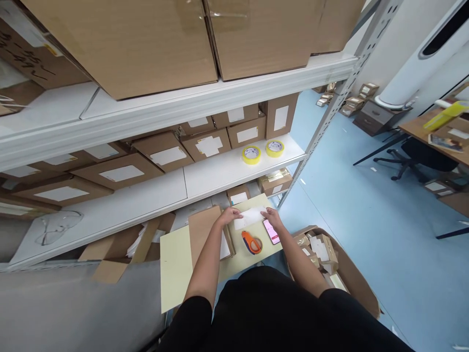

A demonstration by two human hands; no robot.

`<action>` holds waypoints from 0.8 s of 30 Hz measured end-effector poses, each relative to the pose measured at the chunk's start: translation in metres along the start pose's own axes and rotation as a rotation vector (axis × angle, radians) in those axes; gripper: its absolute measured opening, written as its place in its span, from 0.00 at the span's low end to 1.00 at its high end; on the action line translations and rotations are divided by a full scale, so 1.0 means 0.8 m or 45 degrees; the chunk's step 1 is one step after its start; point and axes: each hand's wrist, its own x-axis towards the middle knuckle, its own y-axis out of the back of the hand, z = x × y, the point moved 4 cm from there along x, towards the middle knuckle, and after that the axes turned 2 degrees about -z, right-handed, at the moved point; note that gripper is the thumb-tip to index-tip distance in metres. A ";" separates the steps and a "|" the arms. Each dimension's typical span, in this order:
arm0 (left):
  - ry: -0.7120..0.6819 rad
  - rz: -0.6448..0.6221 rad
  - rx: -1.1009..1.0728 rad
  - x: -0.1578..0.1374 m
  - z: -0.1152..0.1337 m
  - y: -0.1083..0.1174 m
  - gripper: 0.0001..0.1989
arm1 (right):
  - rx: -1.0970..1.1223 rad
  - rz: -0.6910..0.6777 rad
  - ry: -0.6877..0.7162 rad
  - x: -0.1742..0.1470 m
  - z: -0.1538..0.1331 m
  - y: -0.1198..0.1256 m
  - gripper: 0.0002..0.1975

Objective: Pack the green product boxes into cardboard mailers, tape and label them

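Note:
Between my two hands a white sheet of paper [250, 218] is held above a pale yellow board [176, 264]. My left hand [230, 215] pinches its left edge, and my right hand [271, 217] grips the right end. Just below the paper lies an orange and blue tape dispenser [251, 242]. A phone [271, 231] with a lit pinkish screen rests by my right wrist. Left of the paper, partly under my left forearm, is a brown cardboard box [203, 226] with a white label on its side. Any print on the paper is too small to read.
Above the board, a white shelf [164, 188] carries labelled boxes [207, 145], two yellow tape rolls [251, 154] and clear glasses [58, 227]. A large carton [361, 283] of small parcels stands at right. An open box [128, 249] sits left. The rack post [330, 110] rises at right.

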 end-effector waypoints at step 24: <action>-0.011 0.383 -0.399 -0.189 0.000 -0.029 0.26 | -0.162 -0.755 0.189 -0.051 -0.124 -0.163 0.23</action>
